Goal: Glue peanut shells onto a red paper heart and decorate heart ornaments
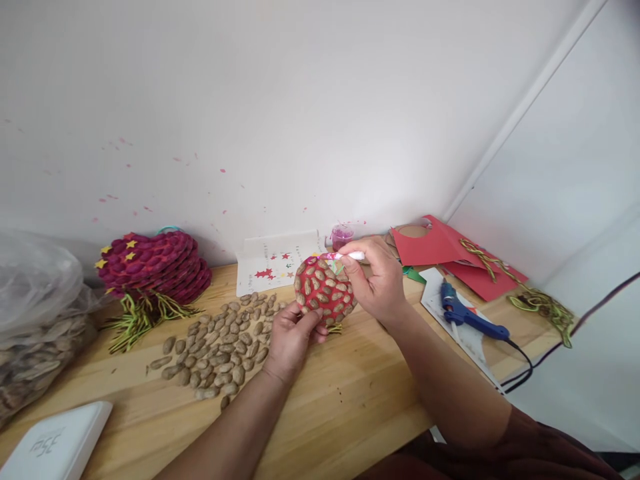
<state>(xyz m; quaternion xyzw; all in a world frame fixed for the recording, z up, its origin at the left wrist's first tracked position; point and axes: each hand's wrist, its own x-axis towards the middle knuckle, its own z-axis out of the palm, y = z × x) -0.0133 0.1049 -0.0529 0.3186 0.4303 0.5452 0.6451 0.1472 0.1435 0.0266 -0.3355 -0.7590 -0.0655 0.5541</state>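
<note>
My left hand (296, 333) grips the lower edge of a red disc (314, 292) covered with peanut shells, thumb on its face, and holds it tilted up above the table. Between the fingers of my right hand (377, 277) is a slim white paintbrush (353, 255) stained pink. Its tip meets the top edge of the disc, where a touch of purple shows. Greenish yarn strands stick out under the disc. Just behind stands a small clear cup of purple paint (343, 235). Many loose peanuts (225, 343) lie left of my left hand.
Purple peanut-covered discs (160, 267) with yarn fringes are stacked at left, near a plastic bag of peanuts (40, 347). A white power bank (60, 440) lies front left. At right are a blue glue gun (470, 317) with its cord, red card (430, 247) and yarn (543, 307).
</note>
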